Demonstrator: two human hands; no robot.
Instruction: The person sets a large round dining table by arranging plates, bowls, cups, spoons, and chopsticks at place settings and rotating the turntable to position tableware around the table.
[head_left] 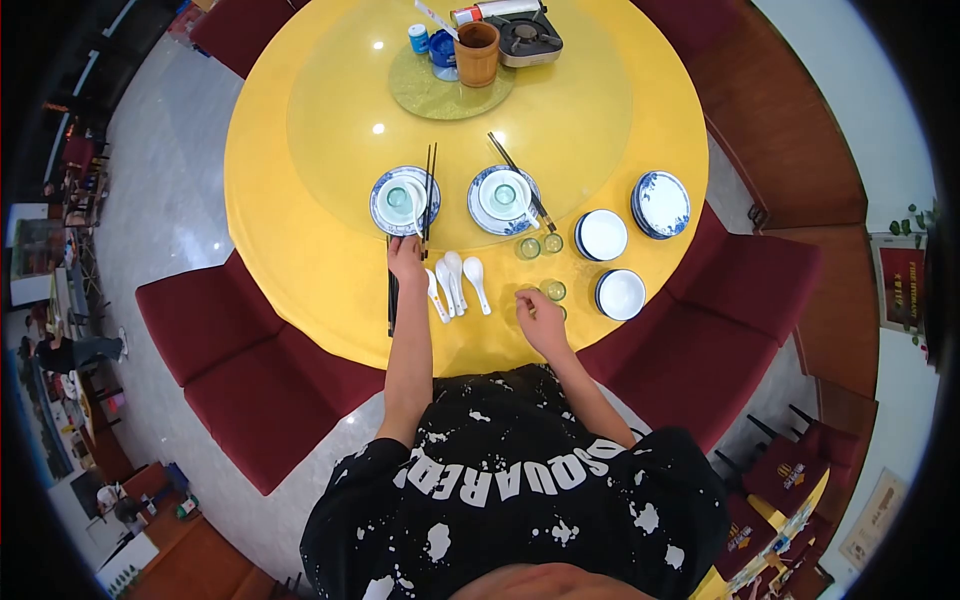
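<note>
Broadly, a round yellow surface (310, 265) fills the middle, with maroon chairs (250, 385) at its near sides. At its far end sits a portable stove (530, 38), a wooden tub (477, 55) just beside it. Stacked plates (661, 204) stand at the right, near two stacks of bowls (603, 235). Two blue-rimmed plates (400, 171) lie ahead of the person, each bearing a white bowl (490, 200). The left grip (405, 256) has its fingers bent at the left plate's near edge; whether they hold anything I cannot tell. The right grip (541, 320) is half curled beside small glasses, its hold equally unclear. Black chopsticks (431, 190) lean by both plates, with more left of the left forearm. White spoons (473, 275) lie between the hands. Small green-tinted glasses (528, 247) stand near the bowl stacks, and one sits inside each white bowl.
</note>
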